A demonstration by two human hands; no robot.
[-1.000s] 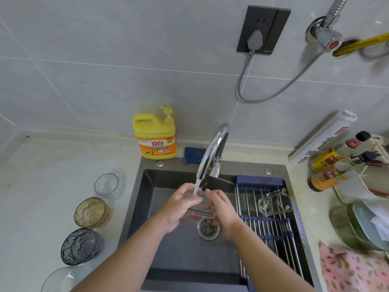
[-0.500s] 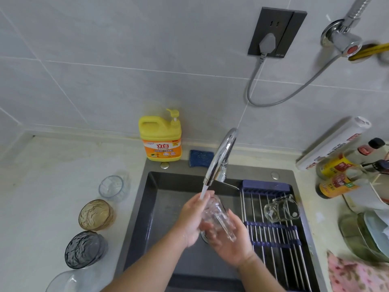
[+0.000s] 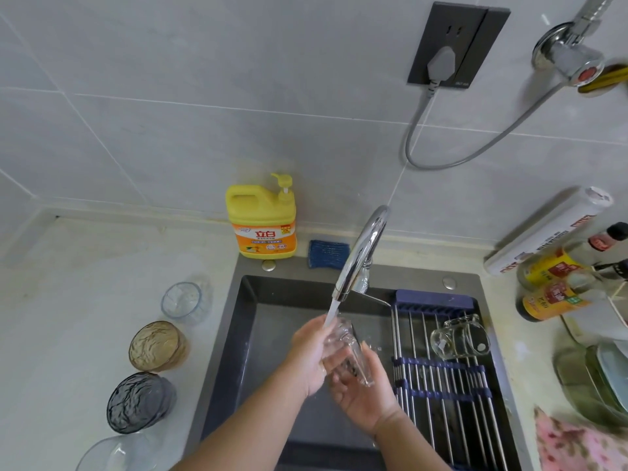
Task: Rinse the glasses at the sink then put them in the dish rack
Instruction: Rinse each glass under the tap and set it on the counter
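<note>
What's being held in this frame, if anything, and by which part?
A clear glass, tilted under the tap: the left hand grips its side and the right hand cups its lower end.

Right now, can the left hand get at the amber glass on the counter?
Probably not yet: the left hand grips the clear glass under the tap. Nothing stands between it and the amber glass, so once freed, likely yes.

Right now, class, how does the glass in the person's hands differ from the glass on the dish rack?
The held glass is gripped by the left hand and right hand above the sink; the rack glass lies untouched on the dish rack. Tap water runs onto the held glass; the rack glass sits outside the stream. The held glass is tilted, the rack glass on its side. Both are clear glass.
</note>
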